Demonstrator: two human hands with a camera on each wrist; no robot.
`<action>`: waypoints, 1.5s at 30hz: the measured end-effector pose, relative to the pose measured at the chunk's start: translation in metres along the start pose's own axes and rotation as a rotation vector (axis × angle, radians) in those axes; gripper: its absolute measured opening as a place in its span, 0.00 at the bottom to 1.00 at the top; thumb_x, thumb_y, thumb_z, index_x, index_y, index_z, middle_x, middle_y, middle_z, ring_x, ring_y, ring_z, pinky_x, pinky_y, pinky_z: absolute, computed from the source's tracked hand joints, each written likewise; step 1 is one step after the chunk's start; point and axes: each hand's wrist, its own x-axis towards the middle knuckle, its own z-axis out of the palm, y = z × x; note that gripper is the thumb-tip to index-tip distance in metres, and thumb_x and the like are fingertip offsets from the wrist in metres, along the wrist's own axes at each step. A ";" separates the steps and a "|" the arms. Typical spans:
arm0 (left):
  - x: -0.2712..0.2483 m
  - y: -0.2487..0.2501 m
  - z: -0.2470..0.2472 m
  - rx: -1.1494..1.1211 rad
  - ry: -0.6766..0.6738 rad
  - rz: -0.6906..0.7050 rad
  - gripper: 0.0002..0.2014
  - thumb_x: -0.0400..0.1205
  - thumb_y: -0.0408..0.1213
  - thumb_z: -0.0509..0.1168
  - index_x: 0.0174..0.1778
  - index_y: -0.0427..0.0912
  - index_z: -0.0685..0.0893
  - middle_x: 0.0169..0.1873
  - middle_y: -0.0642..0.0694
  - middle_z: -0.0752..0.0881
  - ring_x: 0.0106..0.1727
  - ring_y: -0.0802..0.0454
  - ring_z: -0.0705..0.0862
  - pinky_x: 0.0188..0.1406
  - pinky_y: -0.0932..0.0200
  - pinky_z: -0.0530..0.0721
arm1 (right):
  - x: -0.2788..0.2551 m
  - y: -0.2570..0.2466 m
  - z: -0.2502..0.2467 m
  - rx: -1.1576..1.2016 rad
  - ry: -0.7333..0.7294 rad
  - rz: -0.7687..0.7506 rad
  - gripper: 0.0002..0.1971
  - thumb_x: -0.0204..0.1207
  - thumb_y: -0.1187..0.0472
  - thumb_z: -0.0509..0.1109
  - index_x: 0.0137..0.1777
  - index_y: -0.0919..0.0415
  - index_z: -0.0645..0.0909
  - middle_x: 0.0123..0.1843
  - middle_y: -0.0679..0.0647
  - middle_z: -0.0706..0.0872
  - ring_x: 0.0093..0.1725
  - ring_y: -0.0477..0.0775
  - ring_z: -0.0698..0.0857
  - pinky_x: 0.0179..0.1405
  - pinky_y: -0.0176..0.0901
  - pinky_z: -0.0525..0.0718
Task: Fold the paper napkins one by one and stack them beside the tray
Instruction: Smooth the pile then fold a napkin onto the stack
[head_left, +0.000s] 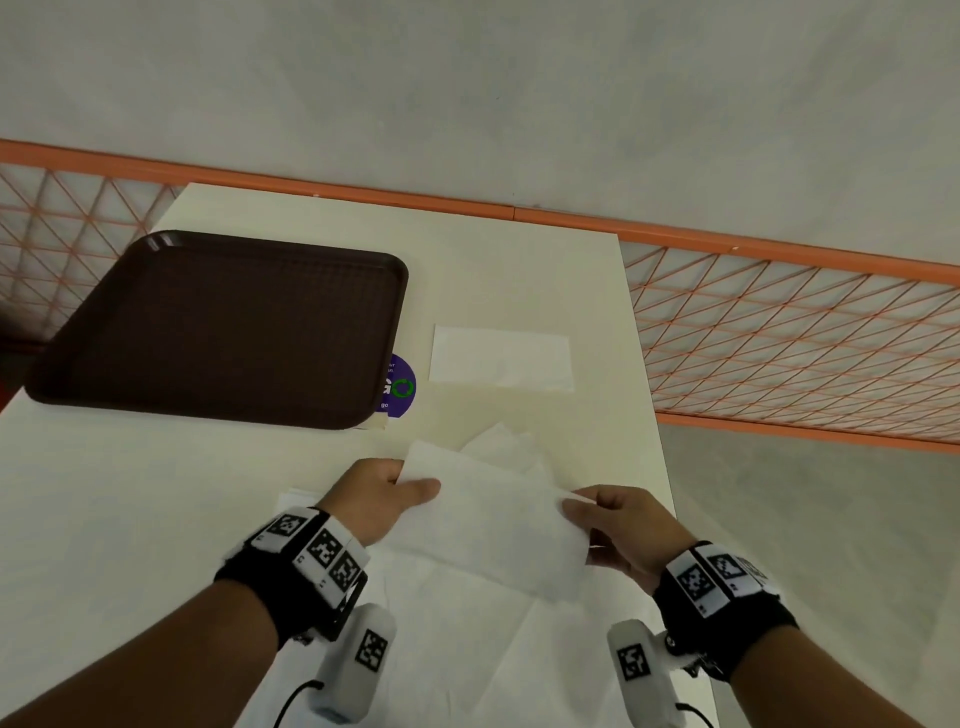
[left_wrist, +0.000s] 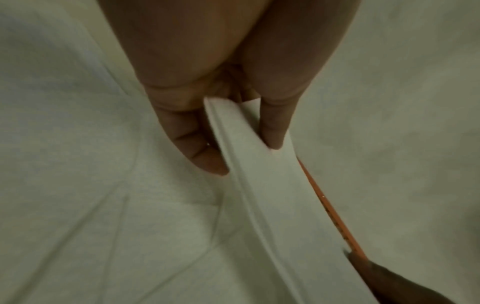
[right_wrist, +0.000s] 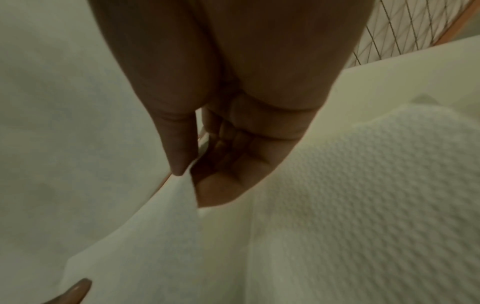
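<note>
My left grip (head_left: 382, 499) pinches the left end of a white paper napkin (head_left: 498, 525), thumb on top and fingers beneath; in the left wrist view the folded sheet (left_wrist: 259, 185) runs between the thumb and the fingers (left_wrist: 205, 156), two layers showing at its edge. My right grip (head_left: 623, 530) pinches the opposite end of the same napkin, and the right wrist view shows the corner of the sheet (right_wrist: 166, 216) caught between thumb and forefinger (right_wrist: 223, 191). The napkin hangs between both hands, raised off the surface, slanting from the upper left down to the right.

Under it, by the near edge of the pale cream surface (head_left: 519, 270), lies a loose heap of unfolded white napkins (head_left: 467, 639), creased and overlapping; the right wrist view shows a dimpled texture on one of them (right_wrist: 376, 195). One more white corner (head_left: 506, 441) pokes out beyond the held sheet.

Farther in, toward the right edge, a flat folded white napkin (head_left: 501, 359) lies as a rectangle, just beside a dark brown plastic tray (head_left: 223, 332) that fills the far left part of the surface. Between them a round purple sticker (head_left: 401, 387) sits partly under the tray's right rim.

Past the far and right edges runs an orange mesh railing (head_left: 789, 332).
</note>
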 end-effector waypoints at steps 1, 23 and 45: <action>0.005 0.001 0.001 -0.061 0.023 -0.011 0.07 0.78 0.40 0.73 0.45 0.41 0.90 0.42 0.44 0.92 0.48 0.42 0.90 0.56 0.39 0.86 | 0.003 -0.003 -0.001 0.023 0.013 0.004 0.07 0.76 0.64 0.74 0.47 0.69 0.86 0.43 0.64 0.89 0.39 0.58 0.88 0.38 0.47 0.87; 0.161 0.098 0.009 0.529 0.397 0.114 0.18 0.82 0.49 0.64 0.38 0.36 0.74 0.40 0.40 0.82 0.40 0.44 0.78 0.36 0.55 0.70 | 0.157 -0.130 -0.017 -0.512 0.445 -0.204 0.05 0.73 0.57 0.75 0.37 0.56 0.88 0.39 0.58 0.91 0.42 0.62 0.90 0.49 0.54 0.89; 0.170 0.123 0.011 0.928 0.376 -0.067 0.22 0.82 0.54 0.63 0.56 0.37 0.79 0.58 0.39 0.81 0.58 0.40 0.82 0.41 0.53 0.75 | 0.181 -0.131 -0.014 -0.849 0.574 -0.063 0.10 0.71 0.51 0.72 0.43 0.59 0.84 0.43 0.56 0.86 0.44 0.61 0.85 0.43 0.43 0.82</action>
